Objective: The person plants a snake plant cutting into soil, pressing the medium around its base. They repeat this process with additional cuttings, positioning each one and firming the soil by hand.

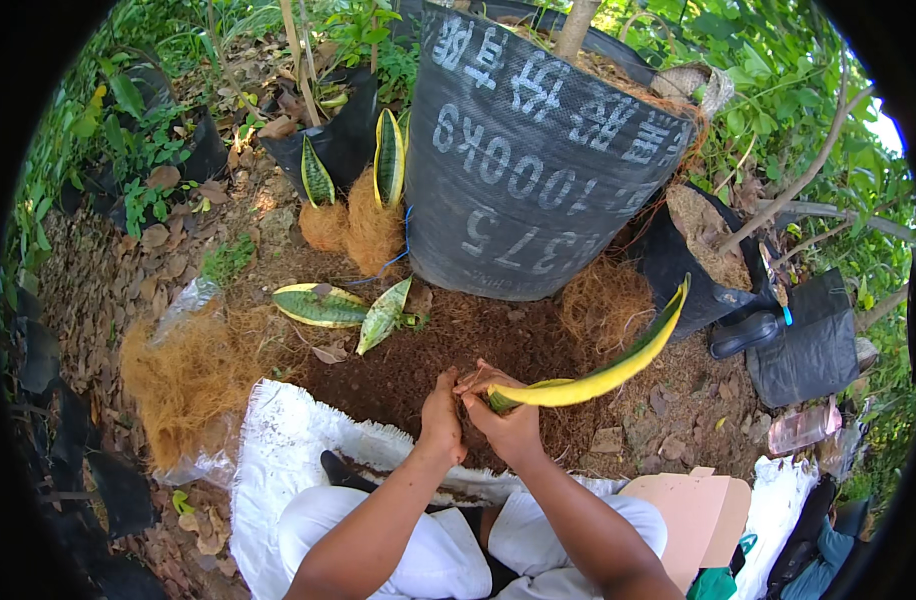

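Note:
My right hand [507, 420] is closed around the base of a yellow-edged snake plant leaf [615, 377], which arches up to the right. Cupped against it is my left hand [441, 420]; whether anything lies between its fingers is hidden. Below both hands spreads dark loose soil [368, 390]. Two cut snake plant leaves, one green with a yellow edge [319, 306] and one paler [384, 316], lie on the ground ahead. Behind them, two fibre-wrapped root balls [374, 225] with upright snake plant leaves [389, 159] stand beside a large black woven grow bag [533, 165].
Loose coconut fibre [180, 375] lies on clear plastic at the left, and more fibre [606, 304] is by the bag's foot. White woven sacking [278, 435] covers my lap's front. At the right are a black planter [698, 262], a clear plastic container [803, 429] and cardboard [679, 510].

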### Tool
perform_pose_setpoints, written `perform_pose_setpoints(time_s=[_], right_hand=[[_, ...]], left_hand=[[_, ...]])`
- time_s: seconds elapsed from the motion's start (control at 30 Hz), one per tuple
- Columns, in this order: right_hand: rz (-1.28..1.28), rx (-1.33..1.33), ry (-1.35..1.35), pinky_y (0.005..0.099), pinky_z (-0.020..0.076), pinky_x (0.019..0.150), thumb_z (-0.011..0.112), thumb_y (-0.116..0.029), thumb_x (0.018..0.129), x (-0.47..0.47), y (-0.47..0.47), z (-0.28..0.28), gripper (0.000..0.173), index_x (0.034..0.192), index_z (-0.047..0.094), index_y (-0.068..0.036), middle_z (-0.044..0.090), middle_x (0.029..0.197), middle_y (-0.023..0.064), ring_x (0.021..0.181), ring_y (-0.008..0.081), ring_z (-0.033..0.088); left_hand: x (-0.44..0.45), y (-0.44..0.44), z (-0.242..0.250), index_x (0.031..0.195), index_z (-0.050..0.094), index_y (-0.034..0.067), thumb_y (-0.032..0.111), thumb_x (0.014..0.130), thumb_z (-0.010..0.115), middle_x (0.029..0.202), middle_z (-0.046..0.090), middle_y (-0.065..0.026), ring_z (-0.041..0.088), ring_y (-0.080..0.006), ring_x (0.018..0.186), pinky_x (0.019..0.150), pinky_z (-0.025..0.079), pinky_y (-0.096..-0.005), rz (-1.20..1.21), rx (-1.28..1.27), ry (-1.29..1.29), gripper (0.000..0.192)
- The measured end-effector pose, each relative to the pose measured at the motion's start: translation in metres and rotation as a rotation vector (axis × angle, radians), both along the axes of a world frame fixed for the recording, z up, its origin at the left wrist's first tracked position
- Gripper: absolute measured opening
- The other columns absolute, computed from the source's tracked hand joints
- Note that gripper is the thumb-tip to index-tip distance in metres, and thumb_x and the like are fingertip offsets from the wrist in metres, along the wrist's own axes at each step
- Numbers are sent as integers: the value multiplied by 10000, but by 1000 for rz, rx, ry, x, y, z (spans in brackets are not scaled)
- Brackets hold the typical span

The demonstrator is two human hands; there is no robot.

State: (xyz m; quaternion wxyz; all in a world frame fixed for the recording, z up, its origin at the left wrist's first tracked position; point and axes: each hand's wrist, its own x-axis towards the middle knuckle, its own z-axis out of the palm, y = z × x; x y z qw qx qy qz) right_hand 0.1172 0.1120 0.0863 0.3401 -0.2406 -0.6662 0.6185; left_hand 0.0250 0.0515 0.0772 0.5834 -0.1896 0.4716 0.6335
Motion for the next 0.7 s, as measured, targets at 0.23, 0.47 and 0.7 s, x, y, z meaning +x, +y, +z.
perform_pose_setpoints(time_s=[0.23, 0.47, 0.7], right_hand=[[-263, -78, -22, 444, 387, 1162, 697, 2, 880, -4, -5, -2, 22, 880, 687, 22, 717, 866, 55, 848, 141, 678], [-2, -78, -27, 473, 277, 1223, 720, -92, 896, -1, -5, -10, 193, 1058, 638, -27, 699, 1136, 93, 1139, 209, 640], [-100, -149, -208, 433, 286, 1208, 575, -473, 1015, 15, 38, -24, 683, 1456, 447, 33, 543, 1432, 206, 1410, 343, 439]], left_hand=[[17, 6, -4, 1423, 481, 27, 458, 1078, 417, 1312, 582, -118, 572, -194, 1189, 1054, 443, -376, 208, 92, 113, 556], [2, 6, -7, 1397, 513, 24, 432, 1066, 440, 1329, 584, -108, 574, -209, 1198, 1059, 443, -372, 183, 75, 132, 531], [-25, 7, 15, 1371, 551, 135, 467, 1026, 489, 1350, 602, -87, 600, -282, 1225, 1052, 471, -474, 263, 209, 16, 483]])
